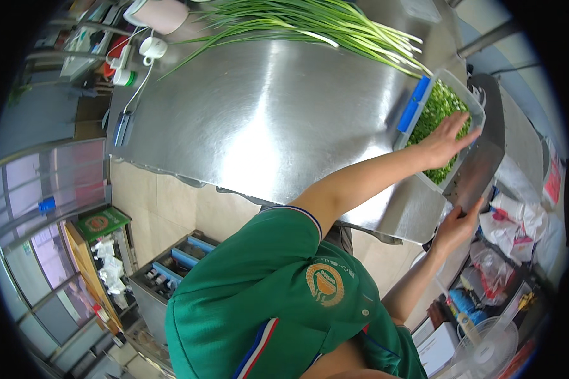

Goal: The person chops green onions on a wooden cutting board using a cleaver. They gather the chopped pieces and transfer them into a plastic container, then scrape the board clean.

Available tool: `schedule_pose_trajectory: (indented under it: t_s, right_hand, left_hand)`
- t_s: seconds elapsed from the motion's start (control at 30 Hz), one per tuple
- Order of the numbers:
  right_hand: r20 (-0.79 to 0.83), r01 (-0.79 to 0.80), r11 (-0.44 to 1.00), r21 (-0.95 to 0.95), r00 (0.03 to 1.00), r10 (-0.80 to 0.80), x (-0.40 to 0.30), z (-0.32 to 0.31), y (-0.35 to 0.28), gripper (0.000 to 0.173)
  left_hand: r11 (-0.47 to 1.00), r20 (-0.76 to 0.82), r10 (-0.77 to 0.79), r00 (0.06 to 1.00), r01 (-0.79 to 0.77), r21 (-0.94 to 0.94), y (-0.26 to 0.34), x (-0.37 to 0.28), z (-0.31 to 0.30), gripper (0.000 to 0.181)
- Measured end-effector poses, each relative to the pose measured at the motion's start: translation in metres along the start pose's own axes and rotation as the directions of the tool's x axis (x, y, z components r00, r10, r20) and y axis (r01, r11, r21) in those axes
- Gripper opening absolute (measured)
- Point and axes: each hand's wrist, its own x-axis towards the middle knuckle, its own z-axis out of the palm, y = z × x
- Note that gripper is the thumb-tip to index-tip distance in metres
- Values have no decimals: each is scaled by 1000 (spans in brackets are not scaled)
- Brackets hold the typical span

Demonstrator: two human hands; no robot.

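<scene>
My left hand (pixel 445 141) is over a clear plastic container (pixel 408 138) with a blue clip (pixel 413 104) on its side. Its fingers are spread, and the fingertips reach the far rim. Chopped scallions (pixel 434 111) fill much of the container; my hand covers part of them. At the lower end of a dark grey board or sheet (pixel 486 154) beside the container, my right hand (pixel 455 230) grips the edge. Long whole scallions (pixel 308 23) lie across the far side of the stainless steel table (pixel 194 113), their white ends toward the container.
On the table's left are a pinkish kettle (pixel 163 15), a white mug (pixel 152 49), a green-lidded jar (pixel 124 77) and a phone (pixel 122 129) on a cable. Plastic bags (pixel 517 222) and a fan (pixel 486 348) stand at right. A drawer unit (pixel 166 275) is lower left.
</scene>
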Motion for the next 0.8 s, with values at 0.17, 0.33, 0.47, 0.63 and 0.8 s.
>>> schedule_pose_trajectory:
  t_s: [0.17, 0.33, 0.47, 0.63, 0.8]
  right_hand:
    - [-61, 17, 985, 173, 998, -7, -10, 4, 10, 61]
    - [193, 5, 874, 485, 975, -112, -76, 24, -20, 57]
    - [534, -136, 885, 446, 834, -141, -135, 78, -68, 49]
    - [591, -101, 954, 282, 801, -90, -165, 124, -105, 32]
    - [354, 400, 910, 104, 840, -410, -115, 144, -160, 25]
  left_hand:
    - [959, -118, -6, 993, 39, 282, -47, -95, -106, 82]
    - [527, -490, -365, 792, 610, 592, -228, -300, -288, 52]
    - [424, -559, -385, 734, 679, 599, -293, -350, -382, 48]
    - [637, -394, -303, 868, 492, 593, -317, -278, -387, 43]
    - [819, -204, -244, 948, 314, 481, -323, -242, -363, 44]
